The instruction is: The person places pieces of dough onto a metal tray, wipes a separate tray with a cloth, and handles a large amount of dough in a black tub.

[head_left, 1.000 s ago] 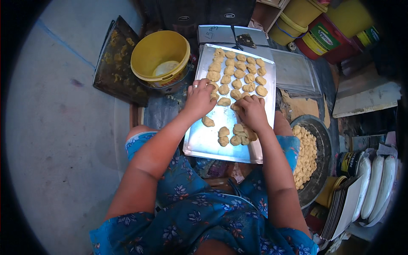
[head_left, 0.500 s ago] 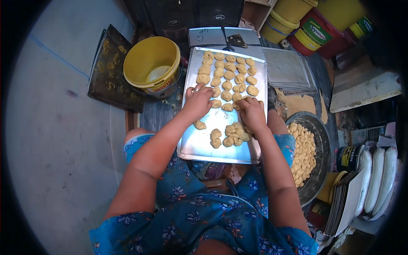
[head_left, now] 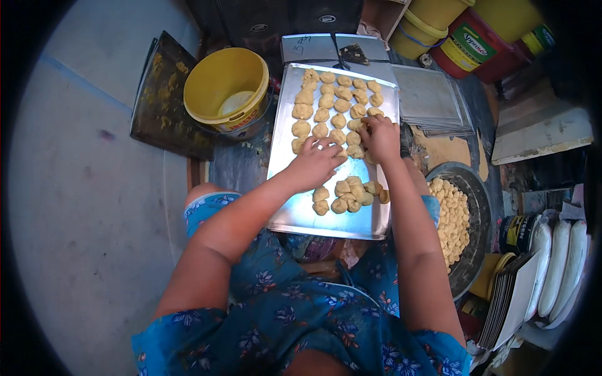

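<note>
On my lap lies a shiny metal baking tray (head_left: 291,219) with rows of round yellowish dough balls (head_left: 341,106). My left hand (head_left: 315,164), with a ring on one finger, has its fingers spread over the lower rows and touches dough balls there. At the tray's right side, the bent fingers of my right hand (head_left: 382,139) are on a dough ball in the right-hand rows, partly hidden by the hand. Nearer to me sits a bunched clump of dough pieces (head_left: 352,195), with a pair of dough pieces (head_left: 320,200) just left of it.
A dark round basin (head_left: 480,213) full of small dough pieces stands by my right knee. Left of the tray is a yellow bucket (head_left: 251,106). Stacked flat trays (head_left: 433,97) lie beyond, at right. White wrapped rolls (head_left: 553,269) and more buckets (head_left: 417,34) stand along the right.
My left hand has moved right and nearer to me, off the left column. My right hand has shifted up and right. The loose dough piece at the tray's left no longer shows.
</note>
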A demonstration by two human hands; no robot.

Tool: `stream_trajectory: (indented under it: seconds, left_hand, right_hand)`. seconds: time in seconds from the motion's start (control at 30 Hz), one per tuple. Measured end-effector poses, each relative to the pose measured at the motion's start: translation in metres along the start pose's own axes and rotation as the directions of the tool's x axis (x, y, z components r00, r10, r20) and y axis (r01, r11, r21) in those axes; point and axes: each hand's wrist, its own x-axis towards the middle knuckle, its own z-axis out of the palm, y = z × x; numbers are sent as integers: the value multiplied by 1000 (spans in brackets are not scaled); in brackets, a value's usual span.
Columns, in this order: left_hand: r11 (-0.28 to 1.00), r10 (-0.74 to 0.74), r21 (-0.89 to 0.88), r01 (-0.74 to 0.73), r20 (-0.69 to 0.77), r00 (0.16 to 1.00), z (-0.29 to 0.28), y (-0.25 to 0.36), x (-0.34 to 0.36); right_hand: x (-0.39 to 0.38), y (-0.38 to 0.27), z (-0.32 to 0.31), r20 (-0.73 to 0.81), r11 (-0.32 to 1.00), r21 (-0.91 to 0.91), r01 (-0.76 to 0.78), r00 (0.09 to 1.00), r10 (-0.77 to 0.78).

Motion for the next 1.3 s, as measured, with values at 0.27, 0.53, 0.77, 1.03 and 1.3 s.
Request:
stream_trajectory:
  seconds: [0.27, 0.53, 0.77, 1.03, 1.3]
  left_hand:
    - [987, -48, -147, 64, 107, 993, -35, -2, -23]
    - [942, -166, -265, 207, 170, 971, -26, -22, -57]
    - [871, -373, -248, 424, 226, 900, -32, -32, -69]
    - [942, -317, -150, 301, -99, 943, -34, -12, -46]
    - [960, -214, -137, 245, 207, 955, -12, -18, -29]
  right_hand:
    - [-74, -18, -29, 230, 881, 469, -62, 972, -54]
    - [-86, -80, -26, 474, 983, 182, 22, 874, -107]
    - [-71, -110, -1, 187, 909, 410, -76, 982, -2]
    - [-80, -92, 2, 301, 823, 509, -252, 948, 104]
    - [-76, -71, -17, 421, 832, 462, -308, 902, 100]
